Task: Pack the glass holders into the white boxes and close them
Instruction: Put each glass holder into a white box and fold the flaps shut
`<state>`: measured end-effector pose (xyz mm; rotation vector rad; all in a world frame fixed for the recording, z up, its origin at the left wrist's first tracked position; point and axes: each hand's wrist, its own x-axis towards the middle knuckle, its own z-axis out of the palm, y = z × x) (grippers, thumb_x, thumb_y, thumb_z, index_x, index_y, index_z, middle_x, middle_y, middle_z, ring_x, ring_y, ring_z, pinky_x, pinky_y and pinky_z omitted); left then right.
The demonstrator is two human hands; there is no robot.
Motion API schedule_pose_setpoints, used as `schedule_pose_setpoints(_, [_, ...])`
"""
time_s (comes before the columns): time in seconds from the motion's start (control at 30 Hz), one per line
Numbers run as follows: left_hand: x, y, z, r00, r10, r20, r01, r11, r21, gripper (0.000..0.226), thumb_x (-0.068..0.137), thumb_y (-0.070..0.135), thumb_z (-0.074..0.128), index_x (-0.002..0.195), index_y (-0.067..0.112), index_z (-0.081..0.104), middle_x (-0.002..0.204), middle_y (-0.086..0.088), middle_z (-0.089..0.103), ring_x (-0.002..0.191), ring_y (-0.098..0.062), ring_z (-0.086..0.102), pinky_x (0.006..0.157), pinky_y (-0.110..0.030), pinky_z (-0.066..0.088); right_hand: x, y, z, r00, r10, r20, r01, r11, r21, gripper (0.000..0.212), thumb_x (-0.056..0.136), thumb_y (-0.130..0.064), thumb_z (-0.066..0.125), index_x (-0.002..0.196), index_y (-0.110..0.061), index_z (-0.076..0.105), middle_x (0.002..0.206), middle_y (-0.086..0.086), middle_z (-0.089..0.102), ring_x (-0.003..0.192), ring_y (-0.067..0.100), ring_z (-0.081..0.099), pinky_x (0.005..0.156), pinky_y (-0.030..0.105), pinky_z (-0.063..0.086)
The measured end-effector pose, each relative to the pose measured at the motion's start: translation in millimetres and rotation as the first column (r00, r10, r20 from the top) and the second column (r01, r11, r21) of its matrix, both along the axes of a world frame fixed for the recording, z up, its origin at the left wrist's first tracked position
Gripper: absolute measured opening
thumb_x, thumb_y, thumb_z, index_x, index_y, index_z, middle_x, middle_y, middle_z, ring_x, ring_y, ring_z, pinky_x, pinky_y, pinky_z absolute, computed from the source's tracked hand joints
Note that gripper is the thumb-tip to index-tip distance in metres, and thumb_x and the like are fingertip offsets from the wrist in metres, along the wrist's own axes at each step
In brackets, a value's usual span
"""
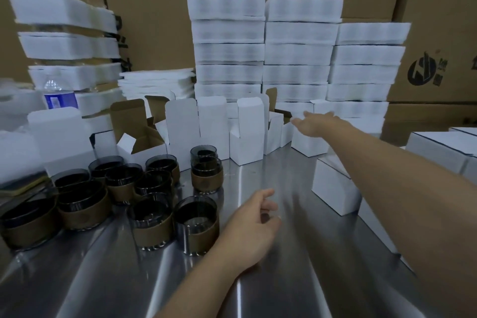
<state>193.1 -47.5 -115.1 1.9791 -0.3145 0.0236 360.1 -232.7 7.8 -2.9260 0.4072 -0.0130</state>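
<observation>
Right hand point(317, 124): fingers straight, released, outstretched at the upright open white card boxes point(246, 137).
Left hand point(254, 217): loosely curled, grasping nothing, beside the dark glass holders with brown sleeves point(152, 224), unpacked, clustered left on the steel table point(284, 279).

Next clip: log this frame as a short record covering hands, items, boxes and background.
left hand: loosely curled, holding nothing, above the steel table
right hand: fingers straight, reaching out over the far boxes; contact unclear
glass holders: clustered upright at the table's left
open white boxes: row across the middle, flaps up
closed white boxes: at the right
background: flat box stacks, water bottle, brown cartons
</observation>
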Motion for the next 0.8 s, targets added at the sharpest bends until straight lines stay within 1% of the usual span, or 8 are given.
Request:
schedule_pose_setpoints(0.07, [-0.5,-1.9,-1.9,1.000,0.006,0.020,-0.007,1.000,0.010,0.046,0.092,0.017,0.056,0.134,0.031,0.045,0.115,0.014,0.057,0.102,0.005,0.055,0.093,-0.011,0.041,15.6,3.9,-3.1,1.000,0.011,-0.024,-0.012,1.000,-0.014,0.075,0.086,-0.075,0.019,0.150,-0.038,0.005,0.158,0.015,-0.005,0.144,0.038,-0.002,0.114,0.056,0.013])
schedule_pose_setpoints(0.17, [1.2,-1.6,-3.7,0.998,0.015,0.062,-0.017,0.999,0.029,0.046,0.090,0.021,0.058,0.133,0.033,0.047,0.111,0.017,0.057,0.095,0.010,0.055,0.087,-0.003,0.037,35.6,9.7,-4.0,0.997,0.017,-0.069,-0.019,0.999,-0.030,0.078,0.086,-0.075,0.018,0.151,-0.034,0.004,0.159,0.014,-0.007,0.144,0.038,-0.008,0.114,0.059,0.008])
schedule_pose_setpoints(0.3, [3.4,-0.1,-5.7,0.997,-0.009,0.070,0.006,0.999,0.043,0.048,0.087,0.026,0.059,0.133,0.033,0.047,0.113,0.016,0.056,0.105,0.005,0.055,0.096,-0.011,0.039,53.3,8.1,-8.9,0.993,-0.009,-0.119,0.008,1.000,-0.009,0.081,0.089,-0.072,0.019,0.153,-0.025,0.005,0.159,0.015,-0.001,0.145,0.036,0.000,0.116,0.053,0.004])
schedule_pose_setpoints(0.4, [3.5,0.1,-4.5,0.998,-0.017,0.060,0.015,1.000,0.026,0.035,0.084,0.025,0.058,0.109,0.049,0.051,0.096,0.028,0.058,0.092,0.014,0.054,0.085,-0.001,0.038,58.2,4.6,-14.5,0.993,-0.117,-0.006,0.116,0.977,0.181,0.085,0.092,-0.059,0.035,0.151,-0.004,0.009,0.157,0.021,0.007,0.143,0.038,0.009,0.117,0.048,0.010])
schedule_pose_setpoints(0.47, [4.9,0.5,-5.3,0.999,-0.013,0.047,0.013,1.000,0.010,0.033,0.084,0.025,0.058,0.095,0.055,0.047,0.092,0.028,0.058,0.089,0.013,0.055,0.083,-0.002,0.039,49.3,9.1,-13.0,0.978,-0.187,0.092,0.159,0.956,0.248,0.085,0.094,-0.056,0.036,0.150,0.000,0.004,0.157,0.019,0.002,0.141,0.038,0.015,0.114,0.045,0.019])
schedule_pose_setpoints(0.53, [5.8,0.9,-6.7,0.998,-0.014,0.054,0.014,1.000,0.011,0.034,0.087,0.024,0.059,0.101,0.053,0.047,0.098,0.023,0.056,0.090,0.012,0.055,0.084,-0.002,0.038,35.6,16.6,-8.2,0.948,-0.204,0.245,0.119,0.940,0.320,0.080,0.096,-0.049,0.039,0.149,0.002,0.006,0.157,0.016,0.003,0.136,0.038,0.024,0.109,0.045,0.028])
schedule_pose_setpoints(0.63, [3.5,1.9,-5.1,0.998,-0.024,0.064,0.023,1.000,0.020,0.040,0.090,0.022,0.059,0.125,0.038,0.048,0.107,0.019,0.055,0.093,0.017,0.052,0.081,0.004,0.034,14.6,24.4,-1.3,0.864,-0.186,0.467,-0.042,0.899,0.435,0.063,0.095,-0.032,0.040,0.145,0.002,0.022,0.154,0.013,0.017,0.131,0.038,0.034,0.104,0.049,0.036])
schedule_pose_setpoints(0.8, [1.8,1.9,0.2,0.999,0.005,0.037,-0.004,1.000,-0.020,0.049,0.092,0.017,0.056,0.138,0.028,0.043,0.115,0.013,0.054,0.097,0.004,0.054,0.087,-0.008,0.041,-42.1,49.6,18.2,0.766,-0.098,0.635,-0.274,0.844,0.461,0.047,0.093,-0.028,0.042,0.137,-0.011,0.037,0.138,0.015,0.043,0.116,0.034,0.050,0.094,0.045,0.045])
